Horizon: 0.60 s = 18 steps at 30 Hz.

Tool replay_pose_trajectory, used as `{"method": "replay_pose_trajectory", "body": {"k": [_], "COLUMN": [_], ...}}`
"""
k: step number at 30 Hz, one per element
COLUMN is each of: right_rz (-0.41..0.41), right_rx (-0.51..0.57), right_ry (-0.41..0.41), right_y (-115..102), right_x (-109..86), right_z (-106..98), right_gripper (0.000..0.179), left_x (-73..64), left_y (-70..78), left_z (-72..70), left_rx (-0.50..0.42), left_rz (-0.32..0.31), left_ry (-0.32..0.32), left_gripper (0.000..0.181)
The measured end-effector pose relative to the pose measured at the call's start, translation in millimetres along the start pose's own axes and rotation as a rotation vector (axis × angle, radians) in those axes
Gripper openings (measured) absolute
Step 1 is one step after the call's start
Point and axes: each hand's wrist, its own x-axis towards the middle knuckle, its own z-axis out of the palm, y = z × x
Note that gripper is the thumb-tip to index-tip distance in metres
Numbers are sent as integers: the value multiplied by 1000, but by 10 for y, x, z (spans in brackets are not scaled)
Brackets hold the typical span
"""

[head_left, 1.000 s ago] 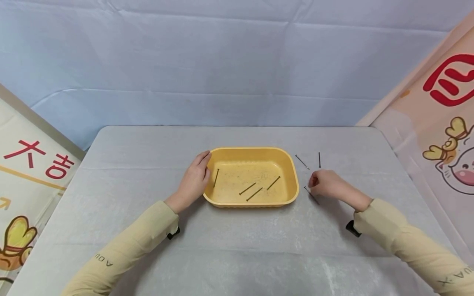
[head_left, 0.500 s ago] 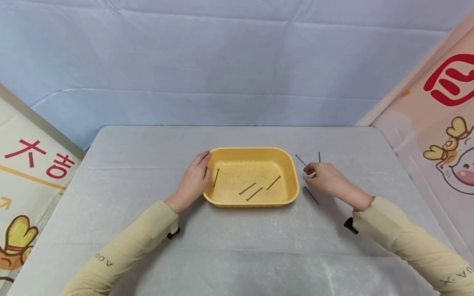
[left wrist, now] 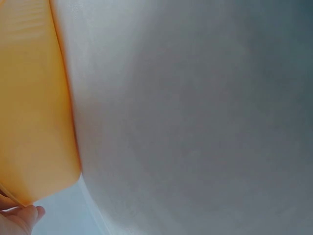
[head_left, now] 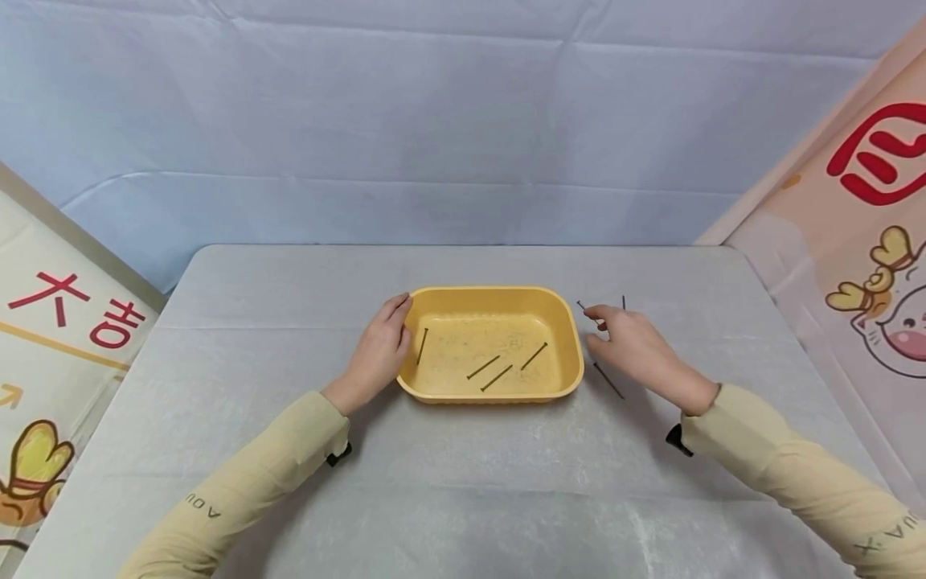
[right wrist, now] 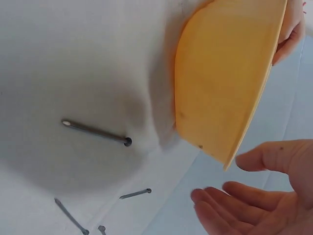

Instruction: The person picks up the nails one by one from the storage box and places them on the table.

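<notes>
A yellow plastic basin point(head_left: 485, 291) sits mid-table with several dark nails point(head_left: 534, 356) lying on its bottom. My left hand point(head_left: 376, 350) grips its left rim; in the left wrist view the fingers point(left wrist: 24, 215) pinch the edge. Right of the basin, my right hand point(head_left: 631, 342) hovers above the loose nails, its thumb and fingers spread apart with nothing between them. One nail point(head_left: 581, 305) lies partly under its fingertips, and another nail point(head_left: 624, 302) shows just beyond. A nearer nail point(head_left: 608, 380) lies below the hand, and it looks large in the right wrist view.
A grey cloth covers the table point(head_left: 463, 490). Behind it hangs a pale blue cloth point(head_left: 448, 121). Printed panels with cartoon figures stand at the left point(head_left: 51, 362) and right point(head_left: 861, 241).
My right hand has moved away from the near nail, up and left toward the farther nail, and its curled fingers have spread. The left hand and basin have stayed in place.
</notes>
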Motion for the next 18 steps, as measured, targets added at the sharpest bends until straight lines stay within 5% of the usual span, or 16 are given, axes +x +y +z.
{"method": "replay_pose_trajectory", "body": {"k": [18], "right_rz": [-204], "right_rx": [59], "right_ry": [286], "right_y": [-59], "right_x": [23], "right_z": [396], "right_gripper": [42], "left_x": [-6], "left_y": [9], "left_z": [-9], "left_rx": [6], "left_rz": [-15], "left_ry": [-16], "left_gripper": [43]}}
